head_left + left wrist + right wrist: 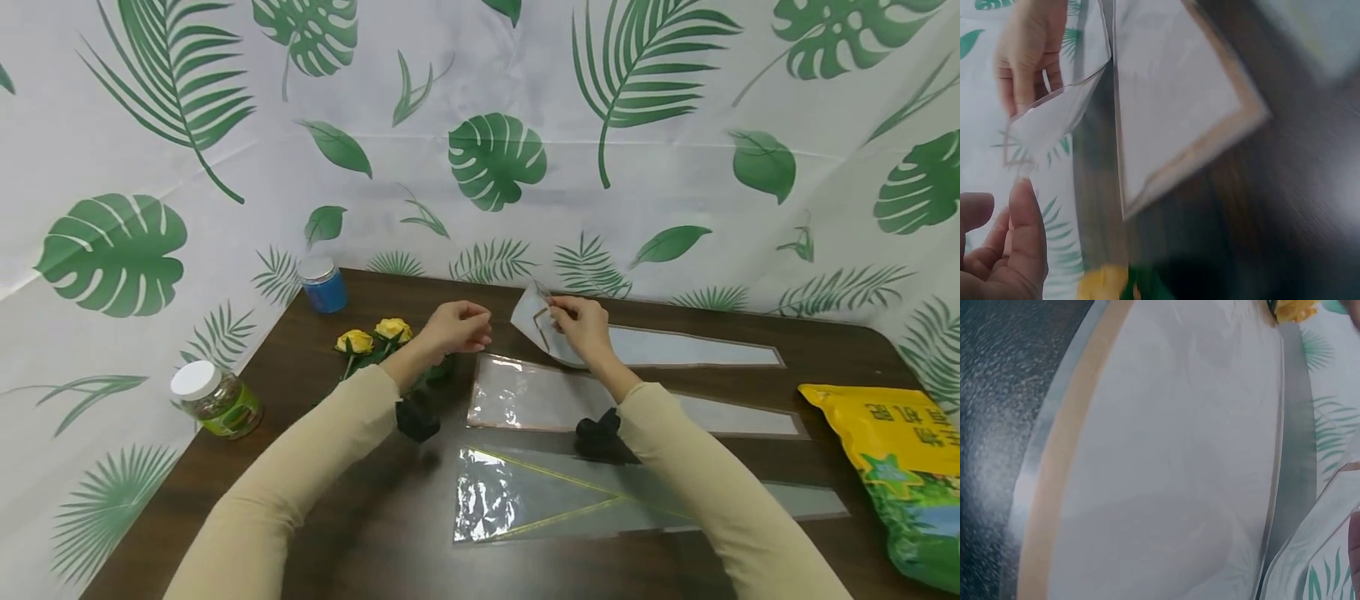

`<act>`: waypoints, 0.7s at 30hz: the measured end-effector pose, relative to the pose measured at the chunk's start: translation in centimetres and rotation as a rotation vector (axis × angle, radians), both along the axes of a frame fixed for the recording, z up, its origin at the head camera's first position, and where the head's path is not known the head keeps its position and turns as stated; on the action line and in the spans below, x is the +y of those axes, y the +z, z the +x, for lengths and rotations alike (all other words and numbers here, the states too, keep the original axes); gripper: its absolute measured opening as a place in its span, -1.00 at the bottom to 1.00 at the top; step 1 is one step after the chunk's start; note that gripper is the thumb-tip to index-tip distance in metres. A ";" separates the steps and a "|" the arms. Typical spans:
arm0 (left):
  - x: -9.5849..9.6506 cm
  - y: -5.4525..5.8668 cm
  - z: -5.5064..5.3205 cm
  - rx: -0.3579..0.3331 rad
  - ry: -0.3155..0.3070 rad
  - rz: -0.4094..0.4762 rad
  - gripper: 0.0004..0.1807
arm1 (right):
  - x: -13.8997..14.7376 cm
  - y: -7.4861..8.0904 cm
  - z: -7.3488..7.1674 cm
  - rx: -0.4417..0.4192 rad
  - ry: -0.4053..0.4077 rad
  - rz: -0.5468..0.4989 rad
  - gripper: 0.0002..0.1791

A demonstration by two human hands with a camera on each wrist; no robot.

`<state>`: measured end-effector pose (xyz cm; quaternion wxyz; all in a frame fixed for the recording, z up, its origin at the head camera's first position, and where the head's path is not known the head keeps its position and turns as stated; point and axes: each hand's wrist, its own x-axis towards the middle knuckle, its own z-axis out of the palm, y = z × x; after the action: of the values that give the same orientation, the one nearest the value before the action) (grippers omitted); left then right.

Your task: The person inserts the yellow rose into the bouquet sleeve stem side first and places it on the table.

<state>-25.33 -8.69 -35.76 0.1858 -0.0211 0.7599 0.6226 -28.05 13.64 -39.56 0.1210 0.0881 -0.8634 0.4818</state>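
Note:
My right hand [581,325] pinches the wide end of a flower wrapping sleeve [534,321] at the back of the table. That end is raised and bent over, while its narrow part stretches right along the tabletop. To the left, my left hand [457,327] hovers in the air, fingers loosely bent and nothing between them. In the left wrist view its thumb and forefinger [1025,215] stand apart, just short of the raised corner [1047,128]. A second brown-edged sleeve [525,396] lies flat in front, and a gold-lined one [540,496] lies nearest me.
Yellow roses [354,341] lie left, partly behind my left forearm. A blue jar [324,287] stands at the back left corner, with a white-lidded jar [217,400] nearer on the left edge. On the right lies a yellow and green bag [885,458]. A leaf-print cloth [495,225] hangs behind.

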 end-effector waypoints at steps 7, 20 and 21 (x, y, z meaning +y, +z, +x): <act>-5.6 1.0 2.7 0.015 -0.079 -0.023 -0.61 | 0.0 -0.1 -0.1 0.009 -0.002 0.011 -0.76; -12.4 -0.3 5.2 -0.006 -0.092 -0.110 -0.54 | 0.3 -0.1 0.0 -0.001 -0.006 0.020 -0.76; -12.8 -0.5 5.4 -0.011 -0.084 -0.118 -0.54 | 0.2 -0.2 0.0 -0.006 -0.007 0.022 -0.76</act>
<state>-19.88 -21.53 -36.27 0.2144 -0.0034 0.7944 0.5683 -28.01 13.89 -39.71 0.1193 0.0851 -0.8693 0.4721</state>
